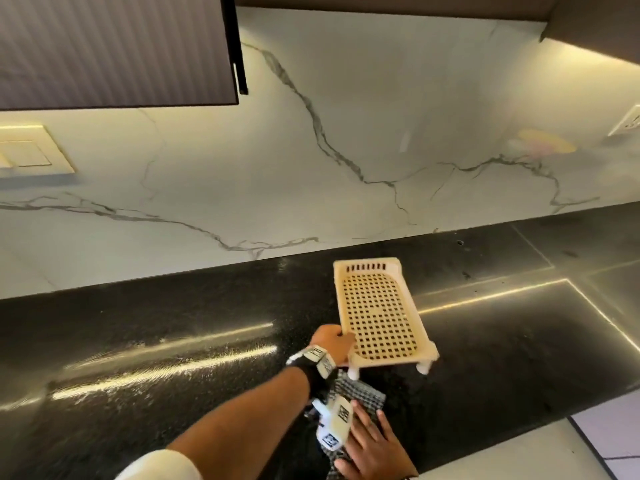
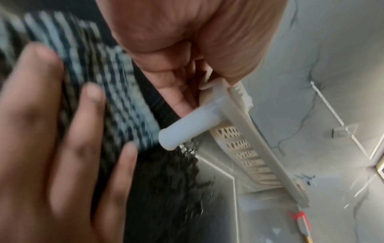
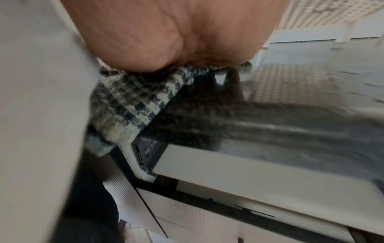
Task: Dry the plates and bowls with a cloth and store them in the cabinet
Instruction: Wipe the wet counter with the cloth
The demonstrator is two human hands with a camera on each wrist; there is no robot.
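A cream perforated drying rack (image 1: pixel 377 313) with short white legs (image 2: pixel 180 129) hangs tilted just above the black countertop (image 1: pixel 173 323). It holds nothing. My left hand (image 1: pixel 337 339) grips its near left corner, fingers curled under the rim (image 2: pixel 178 92). Just in front of the rack, at the counter's front edge, lies a black-and-white checked cloth (image 1: pixel 363 393). My right hand (image 1: pixel 367 434) lies flat on the cloth, fingers straight (image 2: pixel 89 115), palm pressing down (image 3: pixel 176 41). No plates or bowls are in view.
A dark fluted wall cabinet (image 1: pixel 104 46) hangs at the upper left over the marble backsplash (image 1: pixel 381 133). Wall switches (image 1: pixel 31 154) sit left, a socket (image 1: pixel 627 123) right. A flush rectangular panel (image 1: pixel 519 323) lies right of the rack. Pale drawer fronts (image 3: pixel 249 172) run below the counter.
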